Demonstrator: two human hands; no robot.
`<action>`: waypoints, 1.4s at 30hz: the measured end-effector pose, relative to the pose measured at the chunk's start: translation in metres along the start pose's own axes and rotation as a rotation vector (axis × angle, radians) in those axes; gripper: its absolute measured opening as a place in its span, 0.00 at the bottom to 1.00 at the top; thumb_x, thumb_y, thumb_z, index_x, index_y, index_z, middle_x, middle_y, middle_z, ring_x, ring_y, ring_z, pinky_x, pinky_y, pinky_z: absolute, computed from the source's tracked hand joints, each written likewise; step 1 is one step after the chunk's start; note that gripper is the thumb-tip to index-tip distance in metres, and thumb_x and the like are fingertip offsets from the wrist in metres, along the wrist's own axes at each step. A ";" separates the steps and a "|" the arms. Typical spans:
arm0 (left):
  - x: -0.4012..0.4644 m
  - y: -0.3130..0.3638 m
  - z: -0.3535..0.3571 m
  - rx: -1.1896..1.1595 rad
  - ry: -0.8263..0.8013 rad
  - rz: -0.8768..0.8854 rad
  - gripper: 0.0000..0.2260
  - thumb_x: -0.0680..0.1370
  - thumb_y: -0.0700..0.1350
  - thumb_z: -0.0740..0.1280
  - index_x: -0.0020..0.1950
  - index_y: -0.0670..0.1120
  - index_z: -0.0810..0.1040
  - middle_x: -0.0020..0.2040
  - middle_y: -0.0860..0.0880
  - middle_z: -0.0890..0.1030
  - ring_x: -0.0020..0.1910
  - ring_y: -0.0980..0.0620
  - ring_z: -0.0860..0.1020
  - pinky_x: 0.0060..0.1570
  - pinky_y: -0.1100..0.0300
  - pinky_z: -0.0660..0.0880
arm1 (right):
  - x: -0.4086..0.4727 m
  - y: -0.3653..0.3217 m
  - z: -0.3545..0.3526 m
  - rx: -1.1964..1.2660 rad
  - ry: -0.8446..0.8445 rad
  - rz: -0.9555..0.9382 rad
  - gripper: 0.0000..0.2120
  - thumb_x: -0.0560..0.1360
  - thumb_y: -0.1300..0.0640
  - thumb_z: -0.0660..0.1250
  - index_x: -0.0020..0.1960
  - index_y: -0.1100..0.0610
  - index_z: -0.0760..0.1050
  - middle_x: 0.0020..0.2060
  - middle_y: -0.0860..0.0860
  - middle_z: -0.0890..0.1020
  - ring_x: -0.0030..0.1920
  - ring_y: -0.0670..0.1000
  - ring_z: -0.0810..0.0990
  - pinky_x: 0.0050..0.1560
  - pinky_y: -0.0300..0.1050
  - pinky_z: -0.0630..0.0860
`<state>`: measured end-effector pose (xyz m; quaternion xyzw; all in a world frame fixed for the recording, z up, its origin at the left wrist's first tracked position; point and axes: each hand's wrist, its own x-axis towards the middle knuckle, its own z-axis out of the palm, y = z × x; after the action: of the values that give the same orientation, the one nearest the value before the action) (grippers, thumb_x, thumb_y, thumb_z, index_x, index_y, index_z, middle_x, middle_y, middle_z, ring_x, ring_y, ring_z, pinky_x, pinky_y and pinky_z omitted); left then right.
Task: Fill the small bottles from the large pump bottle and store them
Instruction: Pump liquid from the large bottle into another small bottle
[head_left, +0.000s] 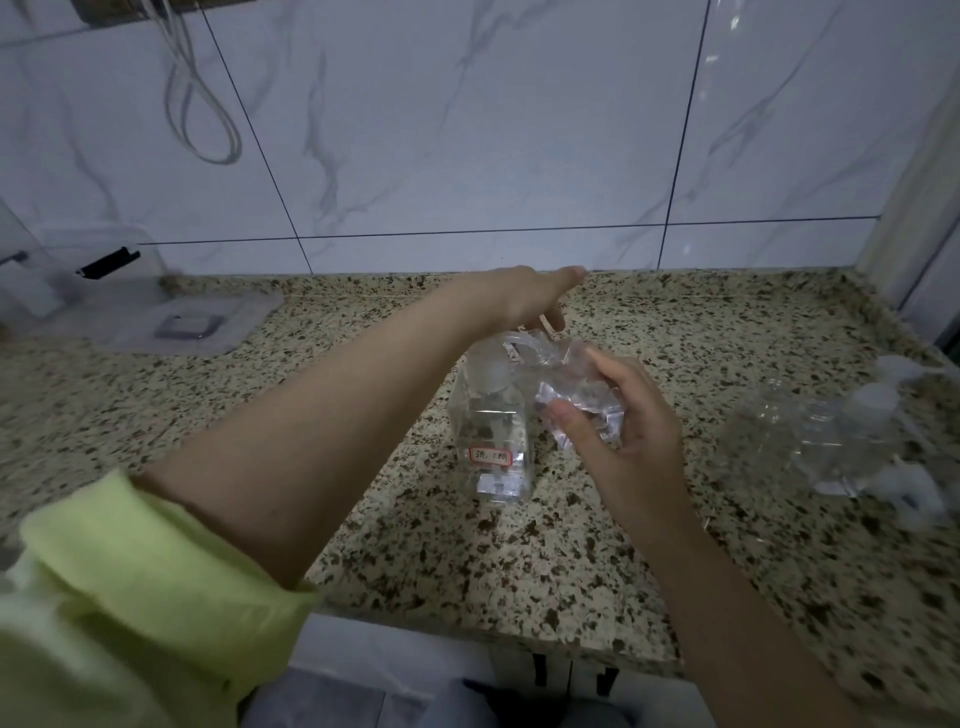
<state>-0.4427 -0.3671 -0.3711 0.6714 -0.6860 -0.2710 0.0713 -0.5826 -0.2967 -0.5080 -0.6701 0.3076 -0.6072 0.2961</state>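
Note:
The large clear pump bottle (491, 431) with a red-framed label stands on the speckled counter (519, 561), mid-frame. My left hand (524, 296) reaches over its white pump top, with fingers extended and pointing down behind it. My right hand (618, 426) grips a small clear bottle (576, 395), tilted, right beside the pump head. Several more small clear bottles (831, 436) with white caps lie blurred on the counter at the right.
A clear plastic storage box (62, 275) stands at the back left, its lid (187, 322) flat on the counter beside it. A marble-tiled wall rises behind. White cables (202, 119) hang at upper left. The counter's front edge runs below my arms.

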 end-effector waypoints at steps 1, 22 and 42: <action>0.000 0.000 0.002 0.010 -0.007 -0.002 0.33 0.82 0.65 0.44 0.62 0.47 0.82 0.62 0.47 0.81 0.54 0.48 0.72 0.58 0.51 0.62 | 0.000 0.000 0.000 -0.004 -0.005 0.003 0.22 0.75 0.50 0.75 0.66 0.44 0.73 0.57 0.36 0.79 0.59 0.44 0.80 0.62 0.47 0.78; 0.001 0.001 0.003 -0.026 0.036 -0.036 0.34 0.82 0.66 0.45 0.62 0.45 0.81 0.61 0.45 0.80 0.50 0.48 0.78 0.56 0.50 0.68 | 0.001 -0.004 -0.001 0.064 0.001 0.052 0.21 0.73 0.44 0.71 0.65 0.40 0.74 0.59 0.38 0.81 0.62 0.47 0.81 0.63 0.54 0.79; 0.008 -0.004 0.001 -0.109 0.054 0.024 0.32 0.83 0.64 0.45 0.60 0.46 0.82 0.55 0.47 0.84 0.49 0.50 0.78 0.60 0.50 0.69 | 0.002 0.000 -0.001 0.046 0.005 -0.001 0.20 0.75 0.49 0.71 0.66 0.46 0.75 0.58 0.38 0.81 0.61 0.43 0.81 0.61 0.39 0.77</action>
<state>-0.4405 -0.3741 -0.3763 0.6654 -0.6760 -0.2889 0.1294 -0.5838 -0.2985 -0.5063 -0.6618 0.2937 -0.6159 0.3105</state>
